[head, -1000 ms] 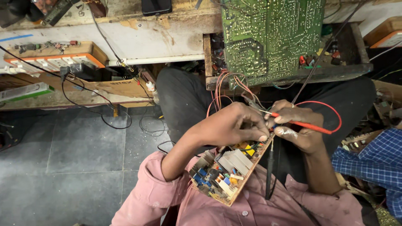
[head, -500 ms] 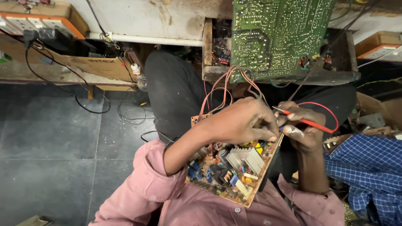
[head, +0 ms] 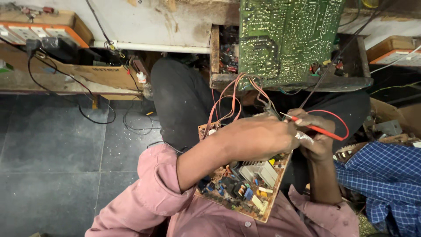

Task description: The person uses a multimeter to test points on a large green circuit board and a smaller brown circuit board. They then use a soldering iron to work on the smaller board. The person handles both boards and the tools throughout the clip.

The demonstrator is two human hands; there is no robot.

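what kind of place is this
Most likely an electronics repair workshop. A large green circuit board stands propped in a worn wooden tray, a brown component-filled board rests on the person's lap, and the right hand holds a red test probe.

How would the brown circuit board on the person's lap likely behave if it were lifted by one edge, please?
The brown circuit board looks like a stiff flat panel, so it would probably stay rigid rather than sag. Its blocky components cluster on one face, so it may feel heavy on that side and tip. The red wires running up from it would likely tug and limit how far it moves.
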